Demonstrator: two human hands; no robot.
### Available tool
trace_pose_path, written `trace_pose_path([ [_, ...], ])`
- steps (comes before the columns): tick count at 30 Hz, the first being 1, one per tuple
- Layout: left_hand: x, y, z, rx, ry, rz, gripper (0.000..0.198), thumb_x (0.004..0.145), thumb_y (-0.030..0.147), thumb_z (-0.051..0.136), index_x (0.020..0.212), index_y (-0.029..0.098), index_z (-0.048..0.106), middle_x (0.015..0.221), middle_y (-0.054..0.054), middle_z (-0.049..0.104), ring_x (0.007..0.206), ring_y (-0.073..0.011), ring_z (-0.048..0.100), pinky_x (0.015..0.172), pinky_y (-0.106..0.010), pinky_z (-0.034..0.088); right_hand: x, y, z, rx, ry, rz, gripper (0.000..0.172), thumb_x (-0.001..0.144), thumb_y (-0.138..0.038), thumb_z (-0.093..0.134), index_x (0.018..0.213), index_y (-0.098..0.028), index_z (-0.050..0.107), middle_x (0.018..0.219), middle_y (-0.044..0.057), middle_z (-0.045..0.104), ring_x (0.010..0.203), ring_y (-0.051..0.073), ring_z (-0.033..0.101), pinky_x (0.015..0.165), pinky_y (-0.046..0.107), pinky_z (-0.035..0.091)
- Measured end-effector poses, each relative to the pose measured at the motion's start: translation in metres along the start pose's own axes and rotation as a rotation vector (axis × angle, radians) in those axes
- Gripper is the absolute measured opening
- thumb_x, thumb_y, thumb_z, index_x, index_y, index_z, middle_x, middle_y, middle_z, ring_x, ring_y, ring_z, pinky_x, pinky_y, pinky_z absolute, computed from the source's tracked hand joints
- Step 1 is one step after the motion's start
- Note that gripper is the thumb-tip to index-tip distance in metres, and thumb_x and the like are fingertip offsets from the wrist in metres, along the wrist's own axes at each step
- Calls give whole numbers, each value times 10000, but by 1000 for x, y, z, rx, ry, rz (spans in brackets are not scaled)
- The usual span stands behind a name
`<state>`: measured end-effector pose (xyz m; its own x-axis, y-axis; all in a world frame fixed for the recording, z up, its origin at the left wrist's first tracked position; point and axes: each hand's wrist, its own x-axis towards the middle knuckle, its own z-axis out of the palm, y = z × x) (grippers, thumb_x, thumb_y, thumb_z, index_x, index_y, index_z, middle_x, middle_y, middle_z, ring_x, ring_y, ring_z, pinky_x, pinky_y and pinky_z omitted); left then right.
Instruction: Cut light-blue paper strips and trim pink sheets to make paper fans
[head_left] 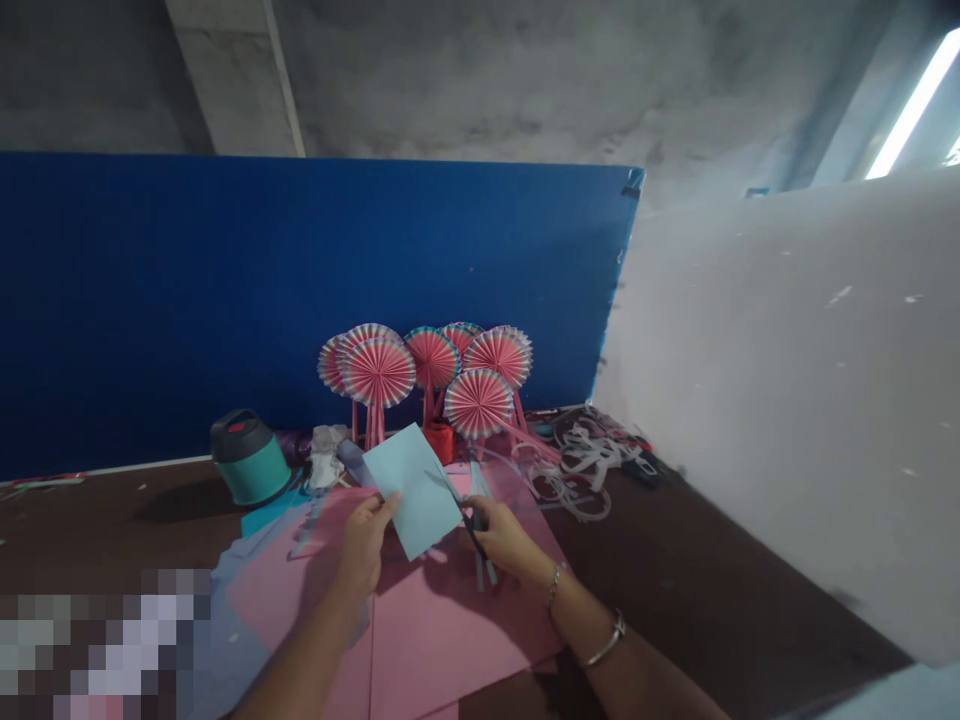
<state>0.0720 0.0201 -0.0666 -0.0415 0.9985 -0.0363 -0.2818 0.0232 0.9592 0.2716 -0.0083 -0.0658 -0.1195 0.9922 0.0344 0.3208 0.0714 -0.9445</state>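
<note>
A light blue sheet of paper (415,500) is held up at a tilt in front of me. My left hand (367,540) pinches its lower left edge, thumb on top. In my right hand (499,535) is a pair of scissors (472,525), its handles in my fingers and its blades lying at the paper's right side. Narrow cut strips (486,570) hang and lie just below the scissors. Under both hands spread large pink sheets (442,640), partly over pale bluish sheets (232,600).
Several pleated pink paper fans (379,372) stand against the blue partition (262,270). A teal and black container (251,460) sits at left. A tangle of white strips (592,455) lies at right, by the white wall (787,400). A red object (440,442) stands behind the paper.
</note>
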Motion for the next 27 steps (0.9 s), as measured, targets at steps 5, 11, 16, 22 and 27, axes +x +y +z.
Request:
trace_pose_path([
  [5,-2,1,0,-4,-19,-7,456,577,461,805,873,132,693,834,-84,747,871,-282,690,796,-373,521,2,3,1,-10,19,16,381,611,-81,553,967,-108,684,590,-49,538,500,78,415,459,182,322],
  [11,2,-2,-3,16,-6,-5,413,579,458,799,843,156,696,848,-81,750,902,-295,682,821,-387,515,2,2,0,-44,53,49,349,579,-36,517,869,-106,698,592,-33,574,517,85,465,457,168,338],
  [16,4,-6,-5,11,-10,-15,412,594,441,796,873,155,695,838,-66,749,927,-288,680,839,-375,508,-1,-5,2,-48,49,103,283,573,-21,487,760,-116,677,503,-57,508,465,92,470,444,180,335],
  [22,3,-5,-5,21,-22,-16,462,595,478,793,900,148,689,839,-66,747,824,-265,693,770,-358,520,-3,-7,2,-48,29,75,184,612,-68,533,730,-124,661,496,-64,482,457,82,432,447,185,313],
  [27,1,-4,-5,61,-31,-5,444,595,498,787,845,143,692,774,-60,738,736,-247,683,703,-333,511,-2,-2,1,-15,-9,55,304,601,-94,568,887,-108,667,550,-67,512,475,72,417,455,183,303],
])
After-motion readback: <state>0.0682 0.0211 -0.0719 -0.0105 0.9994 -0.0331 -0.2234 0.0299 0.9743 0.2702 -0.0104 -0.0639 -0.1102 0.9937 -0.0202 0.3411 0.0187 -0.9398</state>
